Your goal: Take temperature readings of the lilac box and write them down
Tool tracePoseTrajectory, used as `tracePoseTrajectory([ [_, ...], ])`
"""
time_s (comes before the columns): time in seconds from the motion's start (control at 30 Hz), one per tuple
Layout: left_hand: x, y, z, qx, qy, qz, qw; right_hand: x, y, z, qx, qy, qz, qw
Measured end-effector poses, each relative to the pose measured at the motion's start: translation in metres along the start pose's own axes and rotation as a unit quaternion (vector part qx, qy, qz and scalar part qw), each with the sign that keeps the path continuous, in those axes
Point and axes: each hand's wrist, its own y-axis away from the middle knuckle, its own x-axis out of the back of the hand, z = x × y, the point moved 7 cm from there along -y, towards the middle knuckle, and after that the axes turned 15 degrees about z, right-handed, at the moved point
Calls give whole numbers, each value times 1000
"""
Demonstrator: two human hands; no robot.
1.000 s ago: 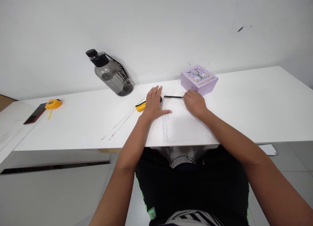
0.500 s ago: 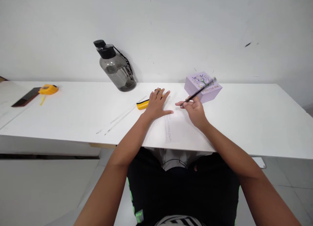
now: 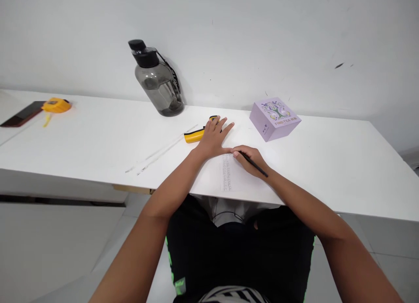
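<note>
My right hand [image 3: 249,160] is closed around a slim black pencil [image 3: 254,164], its writing end down by the top of a column of small grey writing. The writing runs down the left side of a white sheet of paper [image 3: 242,180], whose edges are hard to make out against the white table. My left hand [image 3: 214,139] lies flat with fingers spread, its thumb touching or nearly touching the right fingertips. Under or beside its fingers rests a yellow and black tool [image 3: 194,136], partly covered, so its kind cannot be told.
A grey see-through water bottle [image 3: 160,87] stands by the wall, tilted in view. To the right is a lilac tea box [image 3: 275,118]. Far left, a yellow tape measure [image 3: 56,105] lies against a dark flat piece [image 3: 22,114]. Grey streaks mark the white table [image 3: 334,163].
My right hand has come down and left to the paper, and the pencil now leans back toward my wrist instead of pointing up over the tea box. My left hand stays spread. The view shifted slightly.
</note>
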Motion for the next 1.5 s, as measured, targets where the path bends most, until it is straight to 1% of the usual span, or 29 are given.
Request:
tracePoseTrajectory([
  [0.07, 0, 0, 0, 1, 3, -6, 1000, -2, 2, 3, -19, -9, 4, 1000],
  [0.2, 1, -1, 1, 2, 10, -9, 1000, -15, 7, 11, -65, -55, -69, 994],
  [0.27, 1, -1, 1, 4, 10, -9, 1000, -18, 7, 13, -79, -58, -81, 992],
  [0.43, 0, 0, 2, 1, 15, -13, 1000, -13, 5, 18, -108, 32, -33, 993],
  [0.63, -3, 1, 0, -2, 24, -13, 1000, -10, 2, 15, -105, 49, -3, 993],
  [0.87, -5, 1, -1, 4, 28, -19, 999, -11, 2, 15, -100, 53, -16, 993],
  [1.07, -4, 1, 0, 8, 23, -30, 999, -11, 2, 18, -117, 41, -9, 992],
  [1.33, -3, 0, 1, 19, 26, -34, 999, -14, 0, 15, -100, 39, -28, 994],
  [1.5, -4, 1, -1, 26, 15, -43, 999, -13, 2, 16, -115, 30, -21, 993],
])
